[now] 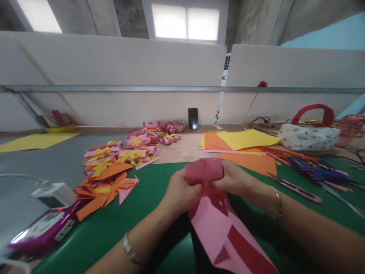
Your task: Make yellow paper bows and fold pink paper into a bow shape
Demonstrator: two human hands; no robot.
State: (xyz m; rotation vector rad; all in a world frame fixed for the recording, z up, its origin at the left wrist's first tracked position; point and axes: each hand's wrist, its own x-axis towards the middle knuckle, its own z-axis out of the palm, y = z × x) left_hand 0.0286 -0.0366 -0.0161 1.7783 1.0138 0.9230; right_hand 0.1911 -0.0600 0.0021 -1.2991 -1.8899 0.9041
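Observation:
Both hands grip a long piece of pink paper (212,228) with darker red patches, in front of me over the green mat. Its far end is folded or rolled into a thick band. My left hand (184,190) is closed on the left side of that band, thumb pressed near the middle. From the right, my right hand (228,179) closes on it the same way, and the two thumbs nearly meet. The strip's near end runs down toward the bottom edge. The fingers behind the paper are hidden.
Pink paper pieces with yellow bows (131,156) and orange cutouts (105,190) lie left. Yellow sheets (248,139), a utility knife (296,188), a blue glue gun (313,171) and a white bag (309,136) are right. A purple power strip (47,228) sits near left; a phone (193,118) stands behind.

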